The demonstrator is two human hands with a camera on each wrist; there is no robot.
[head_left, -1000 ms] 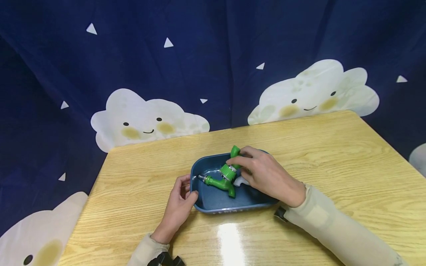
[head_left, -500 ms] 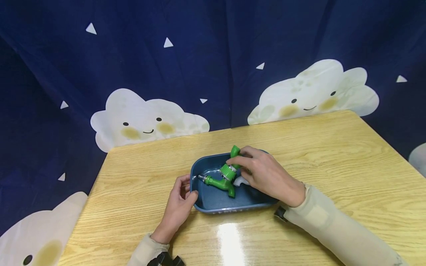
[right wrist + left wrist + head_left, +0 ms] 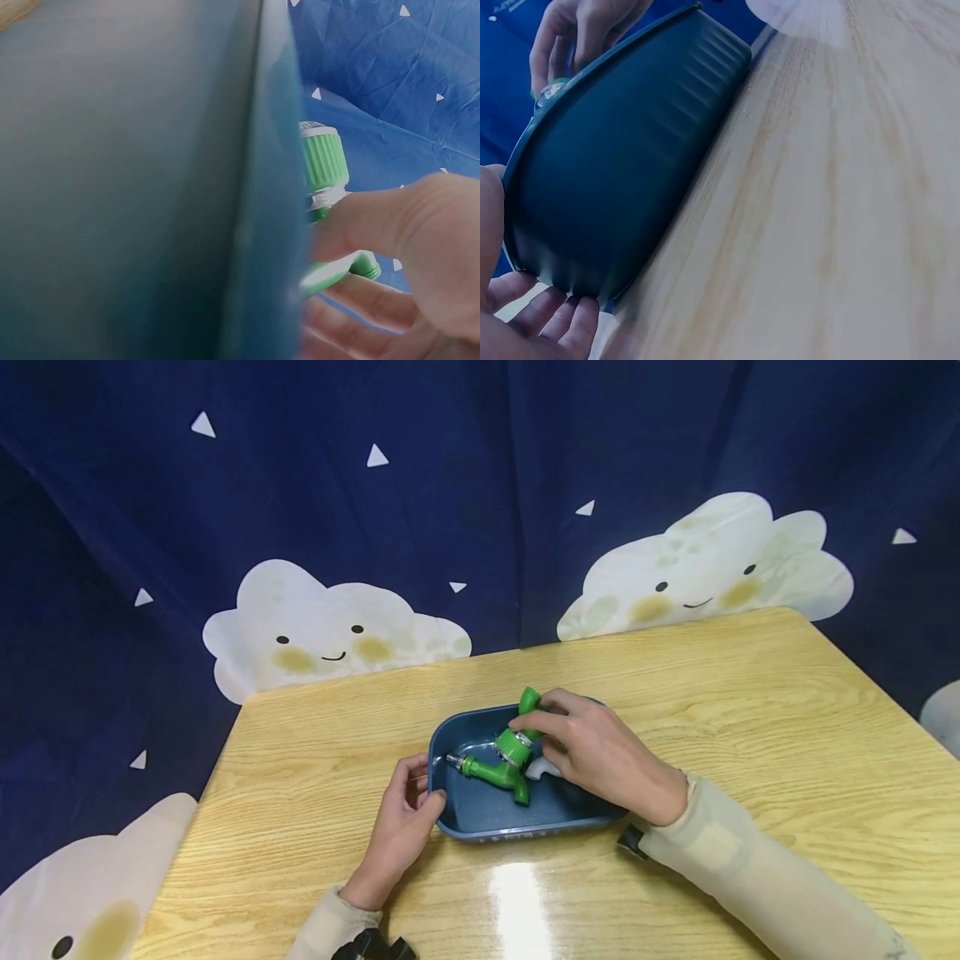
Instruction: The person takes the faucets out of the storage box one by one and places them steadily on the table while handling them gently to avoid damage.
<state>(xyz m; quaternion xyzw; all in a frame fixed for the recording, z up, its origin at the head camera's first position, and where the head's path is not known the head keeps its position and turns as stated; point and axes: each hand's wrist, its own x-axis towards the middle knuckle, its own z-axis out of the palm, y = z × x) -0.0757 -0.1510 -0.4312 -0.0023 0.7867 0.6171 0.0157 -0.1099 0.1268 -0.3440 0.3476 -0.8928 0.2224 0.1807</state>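
Note:
A dark blue plastic basin (image 3: 480, 814) stands on the wooden table. At its left end my left hand (image 3: 405, 817) holds it, thumb over the rim and fingers against the outer wall; the left wrist view shows those fingertips (image 3: 577, 330) on the wall. My right hand (image 3: 592, 747) reaches over the basin and grips a green tap (image 3: 515, 747) with a ribbed collar. The right wrist view shows that tap's collar (image 3: 325, 161) upright past the basin wall. A second green tap (image 3: 495, 774) with a silver end lies inside. Beside it sits a pale grey curved piece (image 3: 542, 767), partly hidden by my right hand.
The light wooden table (image 3: 315, 760) extends around the basin on every side. A dark blue curtain (image 3: 480, 510) with clouds and white triangles hangs behind it. Black wrist straps show at both sleeves (image 3: 720, 839).

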